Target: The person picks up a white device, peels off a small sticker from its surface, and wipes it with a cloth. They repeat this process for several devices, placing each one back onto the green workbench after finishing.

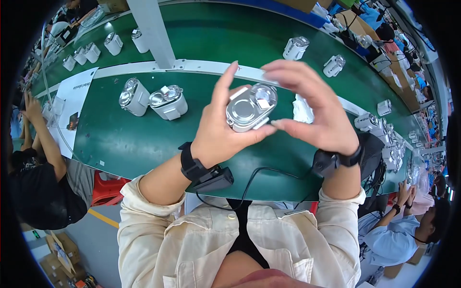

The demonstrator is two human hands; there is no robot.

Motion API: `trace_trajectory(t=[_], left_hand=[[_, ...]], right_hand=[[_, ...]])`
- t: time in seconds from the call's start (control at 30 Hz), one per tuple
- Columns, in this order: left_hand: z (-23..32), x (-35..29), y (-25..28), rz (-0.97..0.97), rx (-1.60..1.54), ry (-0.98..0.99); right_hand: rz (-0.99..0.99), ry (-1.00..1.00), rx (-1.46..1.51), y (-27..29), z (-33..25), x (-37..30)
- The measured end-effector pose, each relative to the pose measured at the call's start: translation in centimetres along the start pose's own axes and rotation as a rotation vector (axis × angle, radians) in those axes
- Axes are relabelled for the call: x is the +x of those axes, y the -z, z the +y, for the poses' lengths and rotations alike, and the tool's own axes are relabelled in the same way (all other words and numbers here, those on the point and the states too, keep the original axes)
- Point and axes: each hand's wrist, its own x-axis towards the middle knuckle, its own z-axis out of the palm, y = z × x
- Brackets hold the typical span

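Observation:
My left hand (214, 126) holds a white, oval-bodied device (243, 110) with a shiny silver top, a large round ring and a smaller round part. A small white label lies on that top. My right hand (322, 113) is just to the right, slightly blurred, with fingers curved and spread from the thumb. Its thumb tip is close to the device's lower right side; whether they touch I cannot tell. Two similar devices, one leaning (134, 97) and one upright (169, 102), stand on the green table (144, 139) to the left. A crumpled white piece (302, 109) lies behind my right hand.
A metal rail (197, 66) and a post (152, 33) divide the table from a green conveyor surface (216, 29) carrying several more devices. More devices (391, 149) cluster at the right. A paper sheet (79, 96) lies left. A black cable (249, 185) crosses the front edge; people sit at both sides.

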Motion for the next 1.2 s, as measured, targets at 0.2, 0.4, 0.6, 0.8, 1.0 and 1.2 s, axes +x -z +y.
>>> trace_trajectory(t=[0.2, 0.4, 0.6, 0.8, 1.0, 1.2], left_hand=[[-0.9, -0.6, -0.6, 0.072, 0.506, -0.314], [-1.7, -0.7, -0.9, 0.069, 0.599, -0.406], [-2.3, -0.8, -0.4, 0.111, 0.828, -0.497], [-2.3, -0.6, -0.3, 0.195, 0.870, -0.519], [-2.0, -0.7, -0.2, 0.228, 0.908, -0.510], [-1.5, -1.0, -0.6, 0.190, 0.774, -0.385]], right_hand=[[0.264, 0.359, -0.625, -1.0, -0.7, -1.1], [0.222, 0.274, -0.464, -0.6, 0.0, -1.5], [0.407, -0.060, -0.159, -2.2, 0.9, -1.5], [0.543, 0.119, -0.415, -4.3, 1.7, -1.2], [0.555, 0.131, -0.317, -5.0, 3.4, -1.3], [0.441, -0.126, 0.586, -4.6, 4.0, -0.6]])
